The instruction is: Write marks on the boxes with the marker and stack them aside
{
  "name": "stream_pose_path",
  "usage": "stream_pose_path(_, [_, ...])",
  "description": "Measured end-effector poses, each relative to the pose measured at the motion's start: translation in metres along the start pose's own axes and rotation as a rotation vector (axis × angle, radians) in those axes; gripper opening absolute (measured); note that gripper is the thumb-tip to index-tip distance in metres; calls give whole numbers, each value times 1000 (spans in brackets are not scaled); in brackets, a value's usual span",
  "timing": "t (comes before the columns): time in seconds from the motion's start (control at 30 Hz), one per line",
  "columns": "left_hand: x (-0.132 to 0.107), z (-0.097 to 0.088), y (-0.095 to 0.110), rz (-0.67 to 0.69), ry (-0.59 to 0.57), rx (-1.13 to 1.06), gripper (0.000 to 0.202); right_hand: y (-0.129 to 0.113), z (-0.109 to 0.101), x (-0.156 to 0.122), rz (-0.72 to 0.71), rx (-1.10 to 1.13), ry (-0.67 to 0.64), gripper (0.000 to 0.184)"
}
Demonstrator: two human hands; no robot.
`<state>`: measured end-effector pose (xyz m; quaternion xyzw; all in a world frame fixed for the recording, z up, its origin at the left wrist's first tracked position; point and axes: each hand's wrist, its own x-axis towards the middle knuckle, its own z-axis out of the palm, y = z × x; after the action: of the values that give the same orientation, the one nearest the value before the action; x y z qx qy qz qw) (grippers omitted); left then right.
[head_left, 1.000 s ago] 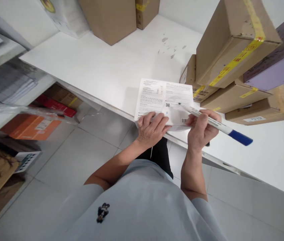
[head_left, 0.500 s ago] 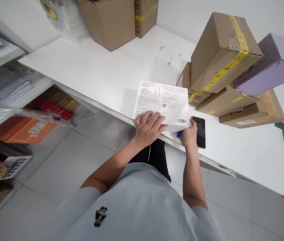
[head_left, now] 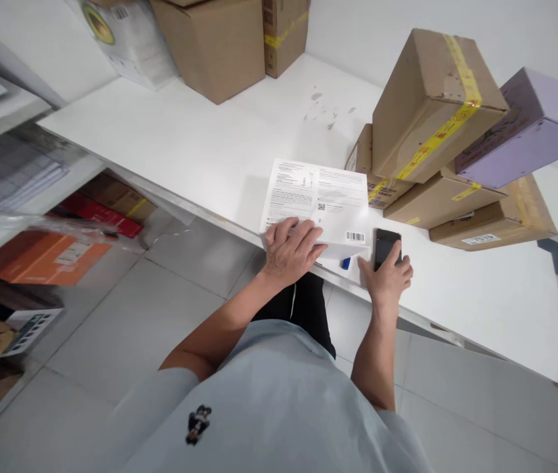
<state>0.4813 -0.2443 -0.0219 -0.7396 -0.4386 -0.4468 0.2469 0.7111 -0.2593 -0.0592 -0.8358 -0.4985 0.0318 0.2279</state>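
A white box (head_left: pixel 341 190) printed with small text, a QR code and a barcode lies at the near edge of the white table. Across its near edge rests my left hand (head_left: pixel 291 253), fingers apart on the top face. To the right of the box, my right hand (head_left: pixel 386 279) is spread over the lower end of a black smartphone (head_left: pixel 385 244). Its thumb is left of the phone and its index finger reaches the right side; no closed grip shows. A small blue object (head_left: pixel 346 263), partly hidden under the box's near side, sits between box and thumb.
Brown cartons with yellow tape (head_left: pixel 436 112) and a purple box (head_left: pixel 530 144) are stacked on the right. At the back left stand a large carton (head_left: pixel 214 52) and a white bag (head_left: pixel 136 46). Shelves on the left hold an orange box (head_left: pixel 62 256) and papers.
My right hand has left the box's right corner and the blue object, moved slightly right, and spread its fingers over the phone. The left hand stays on the box.
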Motion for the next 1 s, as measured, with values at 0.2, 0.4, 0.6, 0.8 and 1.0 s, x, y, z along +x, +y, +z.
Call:
stream_pose_path(0.2, [-1,0,0,15,9,-8,28,9,-20,1,132,9,-192,100])
stream_pose_path(0.4, [6,-18,2,63,121,-66,25,26,-36,12,249,322,-191,116])
stream_pose_path(0.6, [1,-42,28,27,124,-593,26,28,-58,-22,221,984,-174,109])
stream_pose_path(0.8, [-3,-49,67,-456,-314,-1291,43,-21,-69,-74,-209,1142,-62,102])
stream_pose_path(1.0, [-6,-55,75,-966,-300,-1660,52,-53,-54,-97,-408,923,8,102])
